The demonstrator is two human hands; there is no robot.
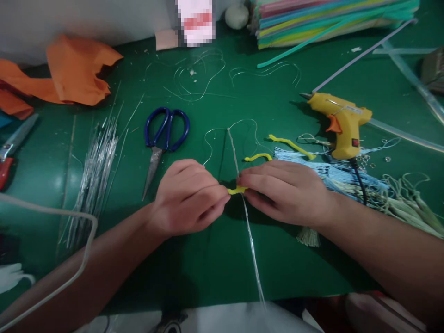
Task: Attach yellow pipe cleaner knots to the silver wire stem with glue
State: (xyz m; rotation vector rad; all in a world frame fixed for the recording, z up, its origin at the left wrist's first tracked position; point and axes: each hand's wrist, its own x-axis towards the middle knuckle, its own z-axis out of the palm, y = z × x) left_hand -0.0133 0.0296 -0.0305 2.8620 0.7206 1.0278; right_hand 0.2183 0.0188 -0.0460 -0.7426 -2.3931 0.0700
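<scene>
Between both hands (190, 196) (286, 192), a fuzzy yellow strip (236, 190) crosses twisted wire (250, 236).

Left hand (190, 196), right hand (284, 192), yellow strip (236, 191) between

The left hand (192, 196) covers one end of the short yellow strip (235, 190), and the right hand (286, 192) covers the other. The fingers also hide a bit of the twisted clear wire (250, 236), and its bottom runs into a blur near the table's edge, so I can't really tell where it stops. The glue gun (347, 120) hides part of the blue tassels (342, 175). The tiny rings (387, 159) are too small to see well. The card (196, 23) is all blurry squares. The picture's sides cut off the orange cloth (74, 71), the red-handled tool (6, 171) and a brown thing (433, 71).
</scene>
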